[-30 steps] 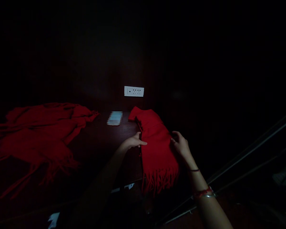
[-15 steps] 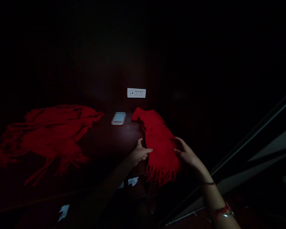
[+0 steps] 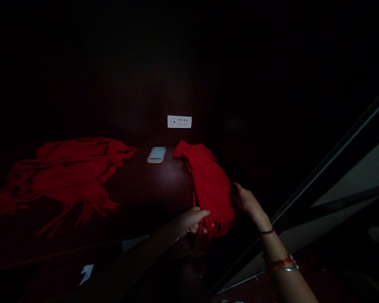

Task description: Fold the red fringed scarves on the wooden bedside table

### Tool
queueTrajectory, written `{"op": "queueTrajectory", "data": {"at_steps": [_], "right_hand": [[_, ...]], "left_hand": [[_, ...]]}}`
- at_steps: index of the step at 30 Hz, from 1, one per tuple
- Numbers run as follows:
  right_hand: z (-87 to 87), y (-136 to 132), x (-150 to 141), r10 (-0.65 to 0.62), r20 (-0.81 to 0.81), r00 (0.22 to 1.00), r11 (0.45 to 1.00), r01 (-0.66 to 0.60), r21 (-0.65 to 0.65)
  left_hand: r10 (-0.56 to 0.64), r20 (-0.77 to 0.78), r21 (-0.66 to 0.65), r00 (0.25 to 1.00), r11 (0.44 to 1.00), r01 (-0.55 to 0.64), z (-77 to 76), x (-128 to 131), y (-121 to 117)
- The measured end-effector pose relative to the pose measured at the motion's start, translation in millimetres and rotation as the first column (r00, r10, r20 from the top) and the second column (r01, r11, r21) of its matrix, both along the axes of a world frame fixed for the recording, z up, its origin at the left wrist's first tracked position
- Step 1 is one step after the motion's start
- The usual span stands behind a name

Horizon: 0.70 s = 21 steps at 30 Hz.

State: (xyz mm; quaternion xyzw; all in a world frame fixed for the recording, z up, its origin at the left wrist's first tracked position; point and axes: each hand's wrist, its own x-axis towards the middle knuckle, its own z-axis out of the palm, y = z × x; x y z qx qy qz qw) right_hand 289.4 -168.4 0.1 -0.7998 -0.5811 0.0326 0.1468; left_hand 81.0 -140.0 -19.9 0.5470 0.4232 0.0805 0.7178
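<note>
Slid the left hand (image 3: pixel 191 219) along the near side of the folded, bright red, soft cloth scarf with stringy ends (image 3: pixel 210 181), from partway up to the fringe. Put the left thumb on top, right by the strings, with fingers tucked under, and so looked pinched on that near corner. Kept the right hand (image 3: pixel 248 203) at the other long edge, across from the left one, fingertips lost in the dark. Could not tell there between pinching and just touching. Had the scarf between both hands, stretching beyond the grip over the dark reddish-brown wooden table (image 3: pixel 173 179), far end bent left. Got, by that slide, a hold at the loose end, likely with more say over the strings than over the middle. Left the second red, fringed cloth scarf (image 3: pixel 72 168) rumpled and untouched, well apart to the left of the grip. Saw, beyond the grip, a flat, pale blue oblong (image 3: pixel 156 155), too blocky to name, and a white, oblong wall socket (image 3: pixel 179 122) farther off.
</note>
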Motion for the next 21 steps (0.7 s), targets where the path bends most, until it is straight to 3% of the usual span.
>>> {"op": "queueTrajectory", "data": {"at_steps": [3,7,10,12,14,16,21], "right_hand": [[5.4,7.1,-6.1,0.003,0.098,0.995,0.996,-0.012,0.084],[16.8,35.4,-21.4,0.128,0.183,0.975,0.972,-0.161,0.173],[14.9,57.9,-31.5,0.168,0.175,0.970,0.974,-0.190,0.122],[8.6,65.4,-32.9,0.097,0.109,0.989,0.993,-0.103,0.051],[0.9,65.7,-28.4,-0.031,0.023,0.999,0.999,0.030,0.013],[-5.3,61.5,-19.4,-0.115,-0.064,0.991,0.993,0.115,0.003],[-1.5,52.2,1.7,-0.035,-0.245,0.969,0.998,0.045,0.037]], "left_hand": [[-0.132,-0.157,0.213,0.979,0.963,0.164,8.1,-14.6,13.1],[-0.134,-0.344,0.329,0.929,0.910,0.253,32.3,-26.1,35.1],[-0.009,-0.406,0.421,0.914,0.886,0.195,42.1,-20.3,53.0],[0.117,-0.364,0.489,0.924,0.868,0.083,41.3,-13.3,63.8],[0.163,-0.284,0.473,0.945,0.881,-0.010,36.5,-7.1,71.1],[0.126,-0.211,0.389,0.969,0.920,-0.035,30.7,-3.0,73.1],[0.089,-0.127,0.272,0.988,0.961,-0.052,23.4,1.5,60.9]]}}
